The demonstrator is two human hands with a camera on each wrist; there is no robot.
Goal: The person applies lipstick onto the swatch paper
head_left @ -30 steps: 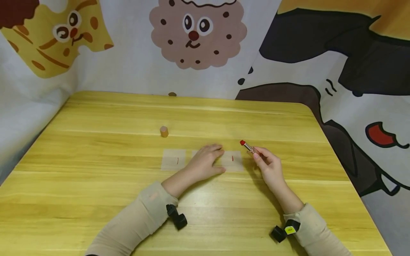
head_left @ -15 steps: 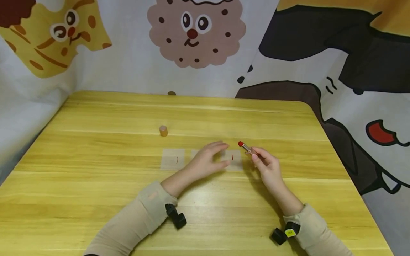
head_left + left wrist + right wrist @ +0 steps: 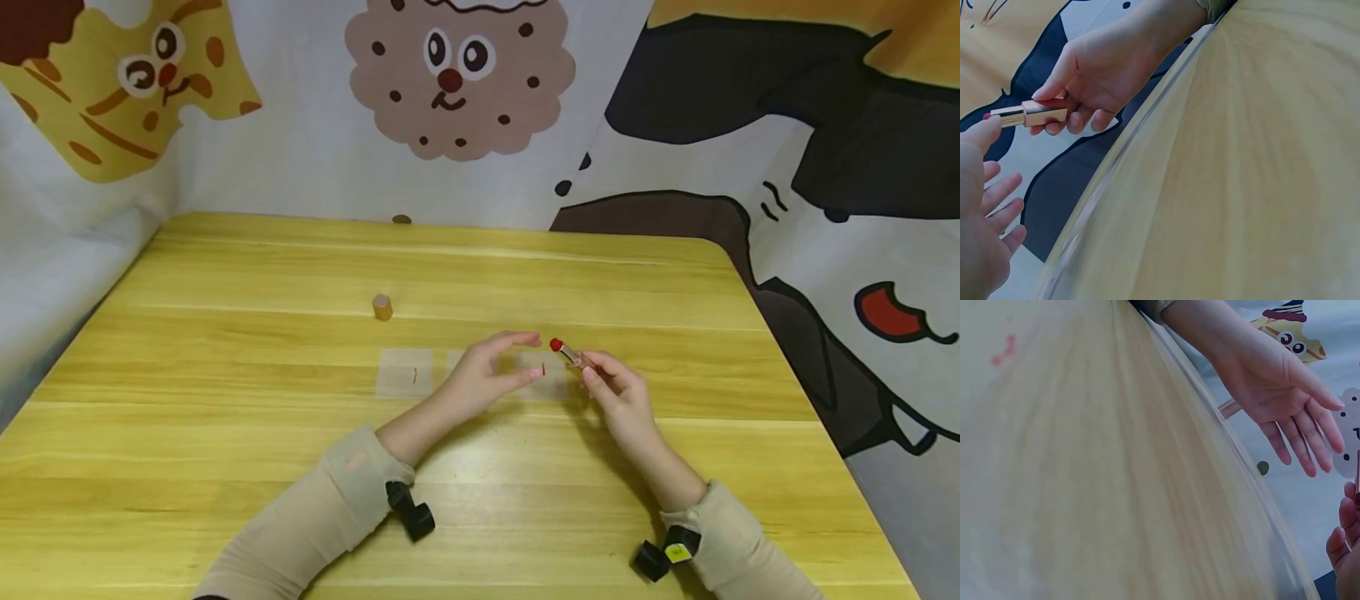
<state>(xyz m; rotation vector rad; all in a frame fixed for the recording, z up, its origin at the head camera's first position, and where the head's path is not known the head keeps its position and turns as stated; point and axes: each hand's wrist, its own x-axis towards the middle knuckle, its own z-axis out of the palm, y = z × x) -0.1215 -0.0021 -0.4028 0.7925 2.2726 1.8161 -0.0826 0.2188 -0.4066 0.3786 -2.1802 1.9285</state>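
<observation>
My right hand pinches a lipstick by its rose-gold base, its red tip pointing left toward my other hand. Facing it, my left hand is held above the paper with thumb and fingers spread apart and nothing between them. In the right wrist view the left hand shows its palm with long, loose fingers. Beneath the hands lies a row of pale paper squares. The left square and the right square each bear a short red stroke; the middle one is largely hidden by the left hand.
A rose-gold lipstick cap stands upright on the wooden table, behind the left paper square. A cartoon-printed cloth hangs along the table's back edge. Black cameras are strapped at both sleeves.
My left hand has lifted off the paper and opened its thumb and fingers toward the lipstick. The right hand has brought the lipstick slightly left and down.
</observation>
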